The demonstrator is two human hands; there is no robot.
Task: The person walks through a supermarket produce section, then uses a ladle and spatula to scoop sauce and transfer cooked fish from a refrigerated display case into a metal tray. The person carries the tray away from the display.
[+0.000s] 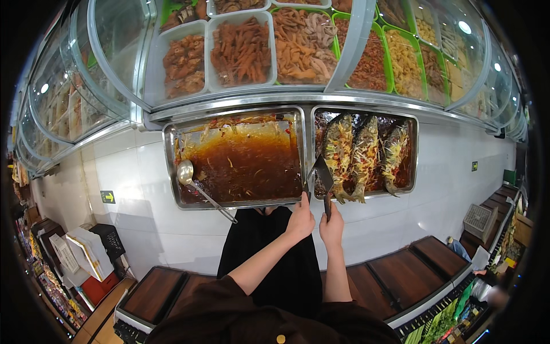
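Note:
My left hand grips the dark handle of a flat utensil near the inner edge of the left tray; the utensil's type is hard to tell. In my right hand is a dark-handled spatula, its metal blade over the left side of the right tray, close to a whole cooked fish. Two more fish, a middle one and a right one, lie beside it in dark sauce, topped with shredded garnish. The left metal tray holds brown sauce, and a metal ladle rests in it, handle over the front rim.
A glass display case with tubs of cooked food stands beyond the trays. Brown-topped counters lie behind me. Crates and a white foam box are at the lower left; a grey crate is at the right. Another person is partly visible at the lower right.

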